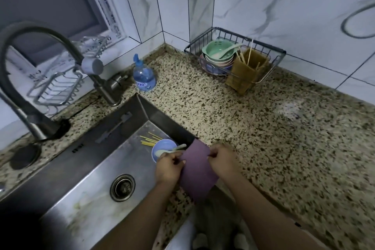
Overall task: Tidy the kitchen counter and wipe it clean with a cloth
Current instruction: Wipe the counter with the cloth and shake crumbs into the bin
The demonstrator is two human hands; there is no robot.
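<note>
A purple cloth [196, 170] hangs spread between my two hands above the front right corner of the steel sink [85, 170]. My left hand [168, 166] pinches its left edge and my right hand [222, 159] pinches its right edge. The speckled granite counter [253, 119] stretches to the right and back. Inside the sink lie a blue bowl [162, 147] with a pale spoon and several yellow chopsticks [150, 140].
A wire dish rack [235, 57] with stacked bowls, a spoon and a brown chopstick holder stands in the back corner. A blue soap bottle [144, 76] sits behind the sink by the faucet [60, 63]. A wire soap tray [58, 87] is at the left.
</note>
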